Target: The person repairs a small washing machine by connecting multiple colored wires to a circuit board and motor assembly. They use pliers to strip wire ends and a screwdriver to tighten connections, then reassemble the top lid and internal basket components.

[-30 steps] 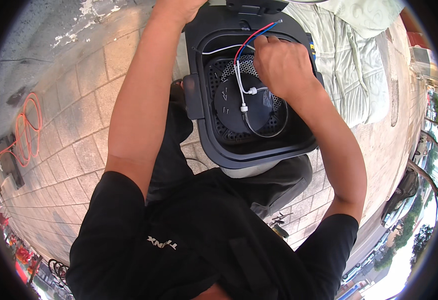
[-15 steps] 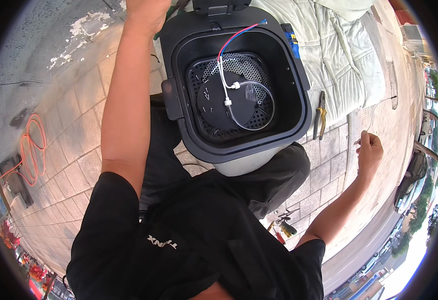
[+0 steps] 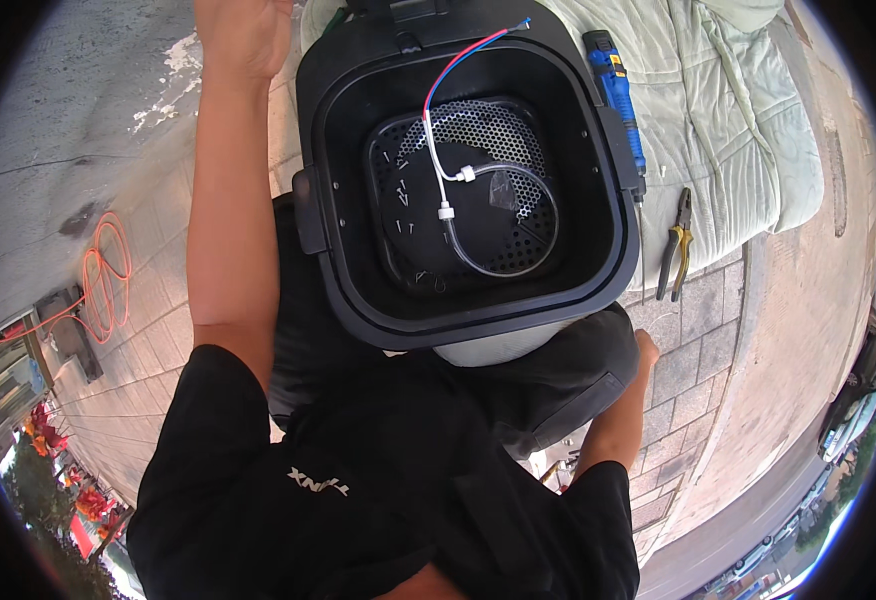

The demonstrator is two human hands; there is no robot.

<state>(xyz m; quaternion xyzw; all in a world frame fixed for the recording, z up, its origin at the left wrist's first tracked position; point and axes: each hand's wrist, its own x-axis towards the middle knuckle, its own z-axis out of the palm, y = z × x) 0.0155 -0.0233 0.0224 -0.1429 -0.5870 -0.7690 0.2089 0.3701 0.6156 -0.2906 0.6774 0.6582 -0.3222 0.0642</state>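
A black, square, open appliance housing [image 3: 478, 325] sits in front of my knees. A round heating tube [image 3: 555, 215] with white end caps lies inside, over a perforated metal plate [image 3: 458, 115]. Red and blue wires [image 3: 468, 48] run from the tube up past the far rim. Several small screws [image 3: 403, 190] are scattered on the dark disc. My left hand [image 3: 245, 35] is beyond the housing's far left corner, its fingers cut off by the picture's top edge. Low beside my right knee is my right hand [image 3: 646, 348], mostly hidden behind the leg, so its fingers do not show.
A blue power screwdriver [image 3: 615, 100] lies along the housing's right side on a pale green quilted pad [image 3: 728, 130]. Yellow-handled pliers [image 3: 676, 245] rest at the pad's near edge. An orange cord [image 3: 108, 285] is coiled on the paving at the left.
My right hand has come down and inward from the right to beside my knee. My left hand has moved left, away from the housing. The view has shifted, showing more of the screwdriver.
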